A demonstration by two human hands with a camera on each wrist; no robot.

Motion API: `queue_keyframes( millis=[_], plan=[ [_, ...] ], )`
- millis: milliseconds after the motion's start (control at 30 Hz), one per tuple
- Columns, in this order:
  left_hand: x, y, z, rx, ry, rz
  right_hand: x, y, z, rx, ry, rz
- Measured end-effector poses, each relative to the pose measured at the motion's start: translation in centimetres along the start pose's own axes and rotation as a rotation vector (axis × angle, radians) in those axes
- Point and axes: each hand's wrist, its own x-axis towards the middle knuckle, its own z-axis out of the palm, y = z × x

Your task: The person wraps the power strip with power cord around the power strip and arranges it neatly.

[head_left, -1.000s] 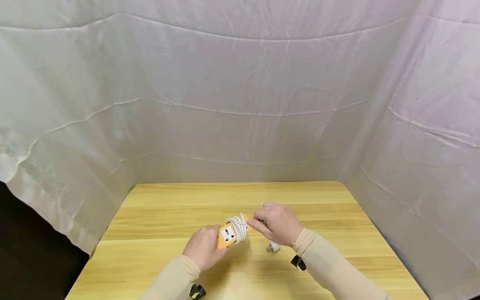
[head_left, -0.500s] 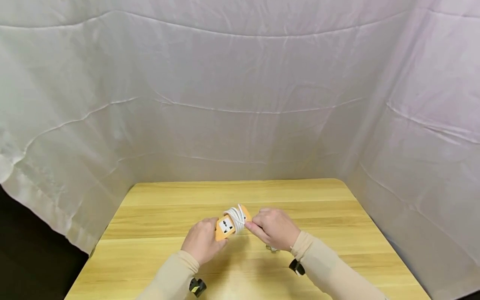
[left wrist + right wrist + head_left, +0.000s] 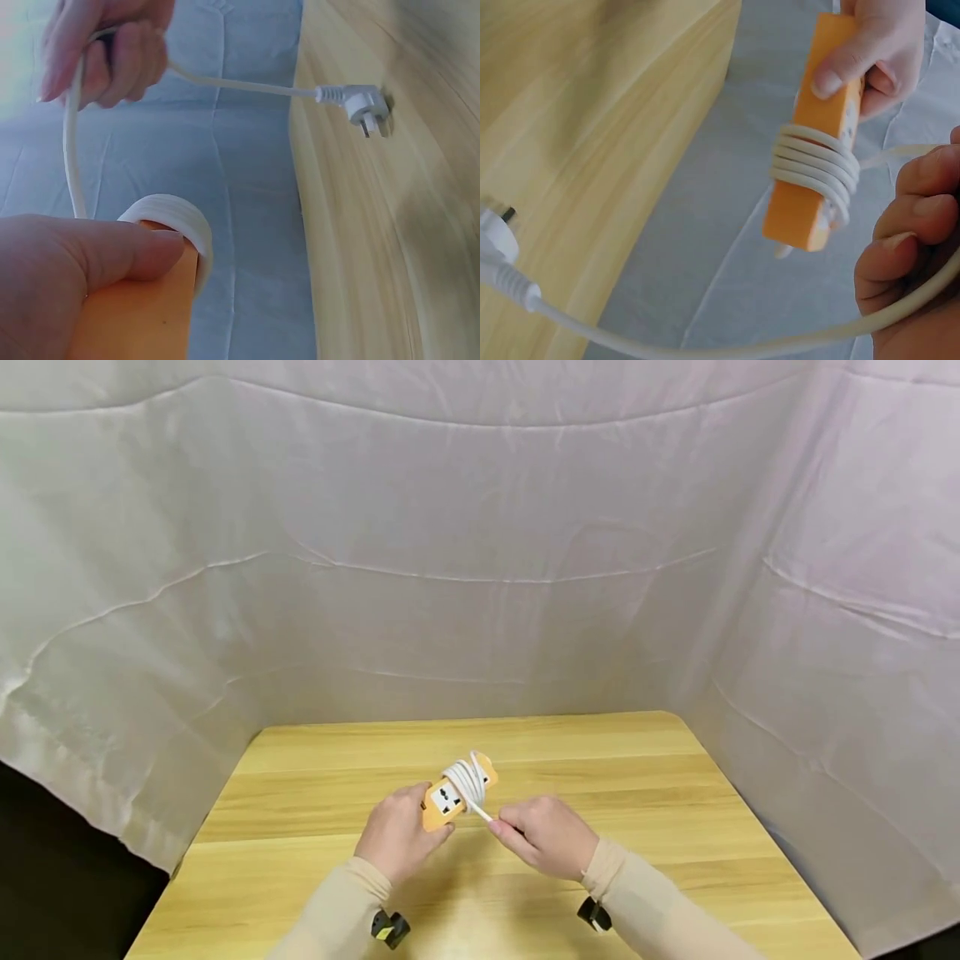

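Note:
My left hand [image 3: 397, 833] grips the near end of an orange power strip [image 3: 793, 208], its thumb pressed flat along one side. White cord [image 3: 810, 161] is wound in several turns around the strip's middle. In the head view, a white socket face [image 3: 446, 797] shows between the hand and the coils. My right hand [image 3: 551, 837] holds the cord's free length in curled fingers, drawn taut from the coils. Beyond that hand the cord runs on to a white plug [image 3: 364, 105] at the wooden tabletop, seen in both wrist views. The right hand hides the plug in the head view.
The wooden table [image 3: 315, 793] lies under both hands, the strip raised above it. Pale fabric curtains [image 3: 480, 635] stand behind the table and along both sides. Black wrist cameras [image 3: 390, 930] are strapped to both wrists.
The right hand has moved down a little, pulling a short length of cord out from the coils toward the near side. The strip has risen and tilted its far end upward.

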Motion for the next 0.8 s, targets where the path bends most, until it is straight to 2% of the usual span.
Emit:
queue_keyframes(
  millis=[300, 467, 567, 700, 800],
  plan=[
    [-0.1, -0.3, -1.1, -0.018, 0.049, -0.032, -1.5, -1.0, 0.9, 0.092, -0.048, 0.065],
    [-0.2, -0.3, -1.8, -0.032, 0.080, -0.018, -1.8, -1.7, 1.4, 0.128, -0.051, 0.086],
    [-0.3, -0.4, -2.2, -0.040, 0.082, -0.037, -2.1, -2.1, 1.9, 0.160, -0.062, 0.104],
    [-0.4, -0.5, -2.8, -0.069, 0.084, -0.075, -2.9, -2.6, 2.5, 0.241, -0.135, 0.188],
    [-0.5, -0.5, -3.4, -0.093, 0.106, -0.076, -3.8, -2.7, 2.9, 0.319, -0.200, 0.272]
  ],
)
